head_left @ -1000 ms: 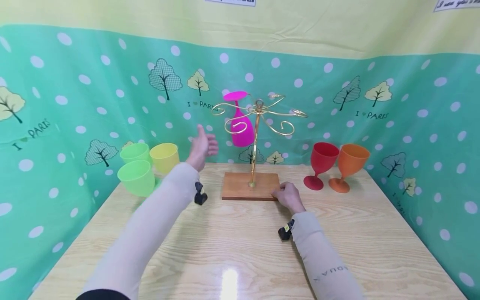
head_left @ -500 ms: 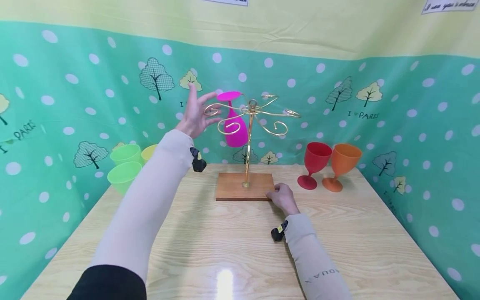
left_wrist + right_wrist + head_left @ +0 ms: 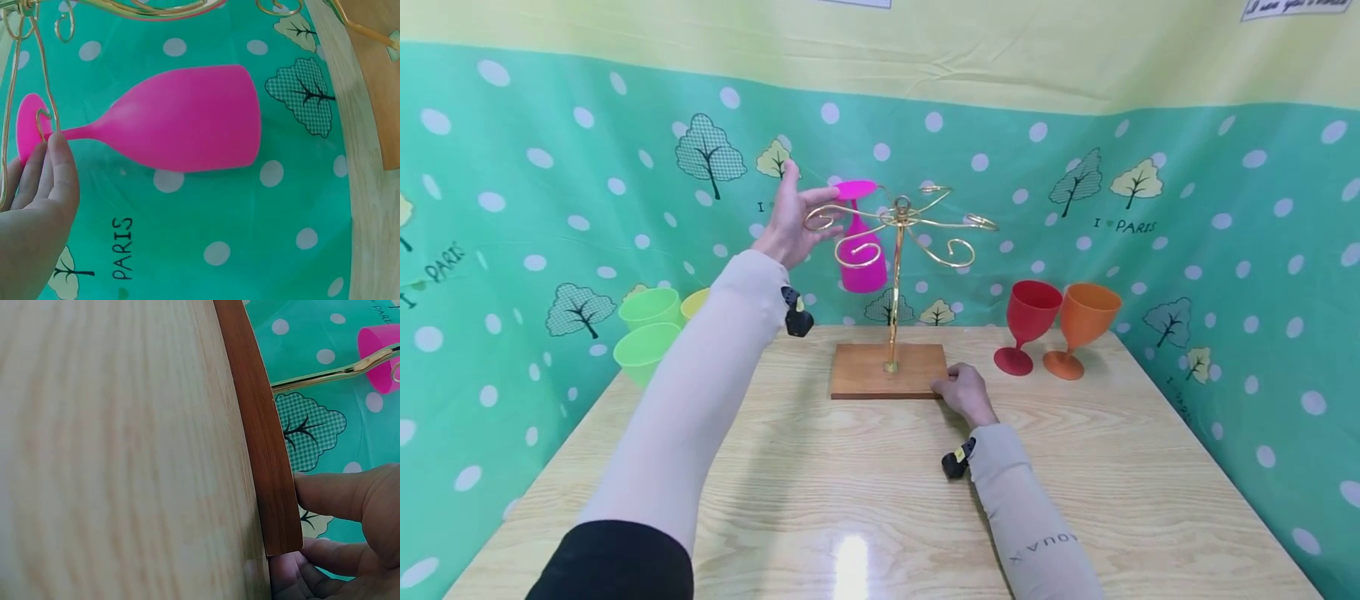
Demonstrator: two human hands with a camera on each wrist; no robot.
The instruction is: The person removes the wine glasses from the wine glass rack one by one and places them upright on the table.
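A pink goblet (image 3: 863, 265) hangs upside down from a gold wire stand (image 3: 894, 300), its foot up among the curled hooks. My left hand (image 3: 793, 223) reaches up to it, thumb raised and apart, fingers fairly straight. In the left wrist view the fingertips (image 3: 56, 142) are right at the stem and foot, beside a gold hook. My right hand (image 3: 966, 393) holds the front right corner of the stand's wooden base (image 3: 865, 379). The right wrist view shows its thumb and fingers at the corner of the brown board (image 3: 265, 444).
Red (image 3: 1032, 312) and orange (image 3: 1088, 310) goblets stand upright at the back right. Two green cups (image 3: 643, 346) and a yellow one (image 3: 692, 302) are at the back left, partly behind my left sleeve. A patterned cloth (image 3: 985, 137) surrounds the table.
My left hand has risen from beside the stand to the pink goblet's foot. The goblet's bowl has swung slightly left and hangs straighter. My right hand stays on the base corner.
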